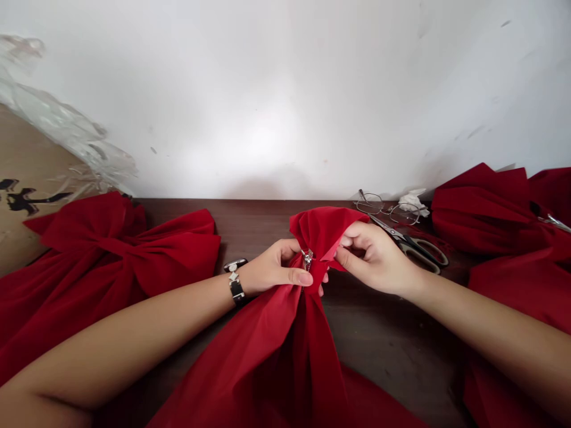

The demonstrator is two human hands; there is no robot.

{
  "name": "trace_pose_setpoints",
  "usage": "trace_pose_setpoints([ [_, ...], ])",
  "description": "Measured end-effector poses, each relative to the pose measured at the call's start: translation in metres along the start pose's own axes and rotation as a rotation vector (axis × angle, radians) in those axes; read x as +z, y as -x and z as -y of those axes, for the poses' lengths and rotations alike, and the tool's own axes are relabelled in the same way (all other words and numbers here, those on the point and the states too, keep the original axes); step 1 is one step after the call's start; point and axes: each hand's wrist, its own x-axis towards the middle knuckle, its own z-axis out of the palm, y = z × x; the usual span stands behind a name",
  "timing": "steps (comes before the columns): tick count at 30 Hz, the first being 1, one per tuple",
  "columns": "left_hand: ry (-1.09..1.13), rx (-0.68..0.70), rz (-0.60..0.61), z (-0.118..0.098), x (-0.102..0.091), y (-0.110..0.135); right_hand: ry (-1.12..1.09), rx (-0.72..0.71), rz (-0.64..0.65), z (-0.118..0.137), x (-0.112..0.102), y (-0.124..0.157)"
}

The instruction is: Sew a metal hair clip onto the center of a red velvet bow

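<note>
A large piece of red fabric, gathered into a narrow neck, hangs toward me over the table's front. My left hand is closed around that neck, thumb on top and fingertips showing on the far side. Beside the thumb, a small silvery metal clip sits at the gather. Above it the cloth fans out into a ruffled end. My right hand pinches the right edge of this ruffle between thumb and fingers. A watch-like band with a dark face circles my left wrist.
A red fabric bow lies at left, by a cardboard box with clear plastic. Scissors, eyeglasses and crumpled white tissue lie right of centre. More red fabric is piled at right. A white wall stands behind.
</note>
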Motion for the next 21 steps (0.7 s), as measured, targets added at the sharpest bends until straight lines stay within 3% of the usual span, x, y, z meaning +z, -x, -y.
trace_pose_setpoints([
  [8, -0.147, 0.072, -0.165, 0.0004, 0.0014, -0.0013, 0.379, -0.147, -0.086, -0.0008, -0.0048, -0.0016],
  [13, -0.353, 0.13, -0.228, -0.0011, 0.0024, -0.0009, 0.534, -0.103, -0.059, -0.0007, -0.0064, -0.0001],
  [18, -0.387, 0.078, -0.266, -0.0017, 0.0021, -0.0012, 0.715, -0.281, -0.043, -0.0037, -0.005, 0.0034],
  [21, -0.401, 0.039, -0.288, -0.0006, 0.0015, -0.0017, 0.783, -0.316, -0.017, -0.0043, -0.006, 0.0022],
])
